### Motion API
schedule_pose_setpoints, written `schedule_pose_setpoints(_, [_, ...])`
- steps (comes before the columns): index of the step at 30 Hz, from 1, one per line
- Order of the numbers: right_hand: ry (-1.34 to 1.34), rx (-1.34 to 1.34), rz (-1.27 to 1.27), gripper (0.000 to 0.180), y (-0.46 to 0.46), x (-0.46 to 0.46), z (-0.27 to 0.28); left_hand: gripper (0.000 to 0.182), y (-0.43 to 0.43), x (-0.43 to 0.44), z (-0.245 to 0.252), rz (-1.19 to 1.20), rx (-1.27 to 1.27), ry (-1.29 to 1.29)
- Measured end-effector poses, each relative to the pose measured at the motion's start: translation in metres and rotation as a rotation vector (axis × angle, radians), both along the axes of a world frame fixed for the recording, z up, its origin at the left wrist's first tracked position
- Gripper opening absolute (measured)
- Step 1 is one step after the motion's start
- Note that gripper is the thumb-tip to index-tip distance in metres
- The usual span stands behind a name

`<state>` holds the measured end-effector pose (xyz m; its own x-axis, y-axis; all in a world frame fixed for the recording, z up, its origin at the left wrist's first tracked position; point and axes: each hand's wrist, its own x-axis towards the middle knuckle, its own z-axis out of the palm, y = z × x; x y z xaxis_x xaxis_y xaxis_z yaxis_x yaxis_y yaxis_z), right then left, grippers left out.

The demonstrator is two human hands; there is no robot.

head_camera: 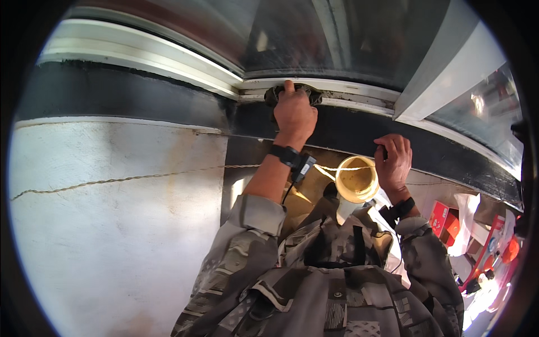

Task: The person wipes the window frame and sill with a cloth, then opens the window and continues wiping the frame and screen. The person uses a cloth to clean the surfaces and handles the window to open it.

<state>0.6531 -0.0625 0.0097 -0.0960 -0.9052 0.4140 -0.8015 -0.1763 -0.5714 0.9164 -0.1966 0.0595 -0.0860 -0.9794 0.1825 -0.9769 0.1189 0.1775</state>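
My left hand [296, 114] presses a dark, crumpled cloth [314, 94] into the track of the white window frame [358, 89], near its inner left corner. One finger points forward along the frame, and the hand covers much of the cloth. At the edge of the black sill [337, 126], my right hand [394, 162] is held with its fingers curled. Whether it grips anything is hidden. Just left of that hand is a yellowish round container [357, 180], its mouth facing up. Dirt shows in the track right of the cloth.
Window glass [294, 46] rises beyond the frame, with a white upright post [452, 63] at right. A twisted cord [126, 180] runs across the white wall [105, 236] and over the container. Red boxes [445, 223] and other clutter lie low at right.
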Motion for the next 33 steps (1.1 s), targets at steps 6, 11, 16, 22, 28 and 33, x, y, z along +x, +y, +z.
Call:
schedule_pose_setpoints(6, [-0.174,-0.14,0.301,0.042,-0.032,0.056,0.044,0.035,-0.016,0.062,0.022,-0.173,0.137,0.71])
schedule_pose_setpoints(11, [-0.142,0.039,0.384,0.057,-0.093,0.115,0.046,0.033,-0.016,0.072,0.03,-0.301,0.044,0.662])
schedule_pose_setpoints(16, [0.005,0.088,0.439,0.069,-0.115,0.141,0.03,0.034,-0.002,0.112,0.029,-0.048,-0.071,0.604])
schedule_pose_setpoints(22, [0.28,0.244,0.444,0.074,-0.122,0.173,0.04,0.041,-0.002,0.105,0.018,-0.148,-0.118,0.205])
schedule_pose_setpoints(28, [0.459,0.269,0.495,0.047,-0.132,0.15,0.053,0.025,-0.006,0.059,0.015,0.023,0.063,0.114])
schedule_pose_setpoints(33, [0.305,0.231,0.468,0.04,-0.128,0.117,0.048,0.023,-0.006,0.027,0.017,-0.045,0.087,0.098])
